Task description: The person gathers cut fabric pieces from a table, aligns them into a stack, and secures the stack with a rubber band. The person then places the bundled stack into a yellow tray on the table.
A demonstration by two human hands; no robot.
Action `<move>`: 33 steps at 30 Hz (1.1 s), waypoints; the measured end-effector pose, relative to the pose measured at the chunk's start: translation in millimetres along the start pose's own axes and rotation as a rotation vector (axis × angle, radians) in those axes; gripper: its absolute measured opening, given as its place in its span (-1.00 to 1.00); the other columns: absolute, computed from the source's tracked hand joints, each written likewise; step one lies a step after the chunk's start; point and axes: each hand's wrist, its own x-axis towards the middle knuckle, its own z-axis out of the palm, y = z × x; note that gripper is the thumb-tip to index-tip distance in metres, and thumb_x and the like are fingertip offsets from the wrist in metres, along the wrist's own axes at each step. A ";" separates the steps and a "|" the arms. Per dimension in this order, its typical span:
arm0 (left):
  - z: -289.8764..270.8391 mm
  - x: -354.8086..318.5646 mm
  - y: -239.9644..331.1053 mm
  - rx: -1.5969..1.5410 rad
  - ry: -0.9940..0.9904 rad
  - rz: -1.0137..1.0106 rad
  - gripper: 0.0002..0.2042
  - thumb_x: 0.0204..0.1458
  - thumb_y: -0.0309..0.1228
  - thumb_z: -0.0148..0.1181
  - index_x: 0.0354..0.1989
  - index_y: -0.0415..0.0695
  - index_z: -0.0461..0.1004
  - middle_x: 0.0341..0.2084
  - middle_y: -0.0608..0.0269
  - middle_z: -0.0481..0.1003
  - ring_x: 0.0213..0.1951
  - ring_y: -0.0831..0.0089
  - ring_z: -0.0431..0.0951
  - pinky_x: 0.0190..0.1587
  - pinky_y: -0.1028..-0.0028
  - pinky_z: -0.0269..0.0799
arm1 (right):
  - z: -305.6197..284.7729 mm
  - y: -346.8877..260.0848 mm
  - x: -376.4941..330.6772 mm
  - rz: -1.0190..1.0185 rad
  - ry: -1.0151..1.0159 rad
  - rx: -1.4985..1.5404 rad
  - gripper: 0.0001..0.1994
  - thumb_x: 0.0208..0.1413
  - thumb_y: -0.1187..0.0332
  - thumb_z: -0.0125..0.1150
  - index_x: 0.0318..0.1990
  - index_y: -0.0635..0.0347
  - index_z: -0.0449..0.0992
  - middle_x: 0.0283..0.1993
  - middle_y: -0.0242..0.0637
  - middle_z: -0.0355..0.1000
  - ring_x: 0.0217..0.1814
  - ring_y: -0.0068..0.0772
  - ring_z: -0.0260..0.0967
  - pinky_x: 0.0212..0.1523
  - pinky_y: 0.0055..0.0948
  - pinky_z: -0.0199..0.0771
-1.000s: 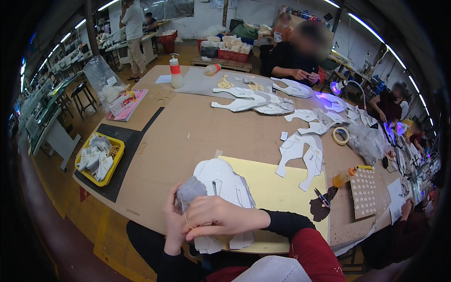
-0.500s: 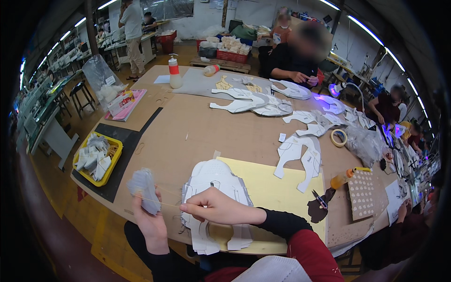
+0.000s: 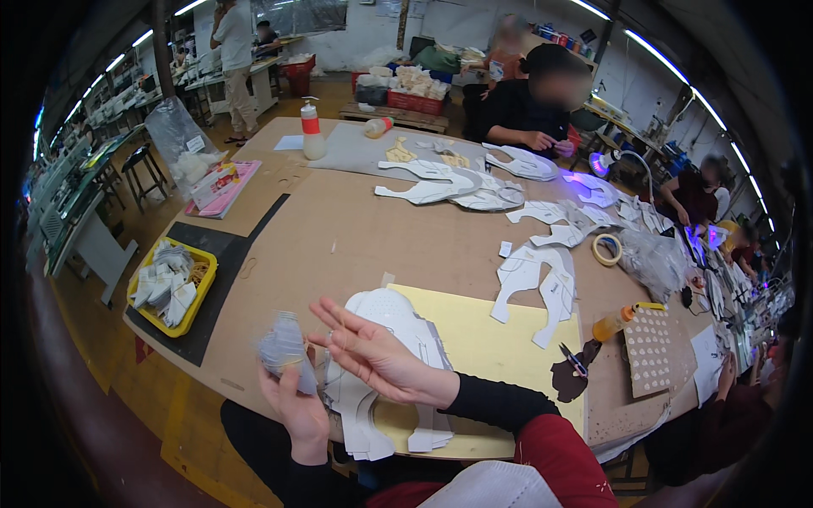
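Observation:
My left hand (image 3: 298, 408) grips a bundle of small grey-white cut pieces (image 3: 284, 343) upright, just left of the larger pile. A thin yellowish elastic band (image 3: 290, 364) crosses the bundle's lower part. My right hand (image 3: 373, 351) has its fingers stretched out and apart, their tips close to the bundle's right side. A thin tan line shows among those fingers; whether it is part of a band I cannot tell. Under my right hand lies a stack of large white shaped panels (image 3: 368, 423), partly hidden by it.
At left, a yellow basket (image 3: 207, 292) holds white pieces and tan bands. A yellow sheet (image 3: 474, 330) lies under the panel stack. To the right are snips (image 3: 573, 360), an orange bottle (image 3: 614, 323) and a tape roll (image 3: 607, 250). A co-worker (image 3: 517, 114) sits across the table.
The stretched band between my hands no longer shows as a long line. My right hand has risen and its curled fingers have spread. My left hand has turned the bundle and moved right.

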 end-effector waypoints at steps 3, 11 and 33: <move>-10.0 2.9 -6.6 0.153 -0.040 0.072 -0.37 0.04 -0.48 0.28 0.29 -0.24 0.16 0.13 0.10 0.32 0.16 0.31 0.38 0.22 0.29 0.30 | 10.3 2.5 1.1 -0.014 0.009 -0.244 -0.24 0.23 0.43 0.22 0.48 0.21 -0.09 0.50 -0.26 0.02 0.32 -0.51 0.21 0.30 -0.56 0.28; -24.2 8.6 0.2 0.474 -0.415 0.157 -0.34 -0.12 -0.56 0.40 0.22 -0.26 0.26 0.14 0.09 0.24 0.18 0.26 0.33 0.22 0.31 0.27 | -0.2 0.5 -0.3 -0.156 0.007 -0.731 -0.40 0.20 0.41 0.26 0.38 0.23 0.21 0.10 -0.36 0.32 0.16 -0.59 0.21 0.22 -0.45 0.27; -17.9 2.9 11.6 0.198 -0.150 -0.013 -0.34 -0.08 -0.59 0.31 0.26 -0.26 0.20 0.10 0.12 0.34 0.17 0.30 0.36 0.25 0.30 0.26 | 11.6 -5.6 -7.4 -0.273 -0.208 -1.063 -0.15 0.05 0.13 0.38 0.42 0.22 0.06 0.34 -0.19 0.13 0.24 -0.31 0.18 0.25 -0.33 0.19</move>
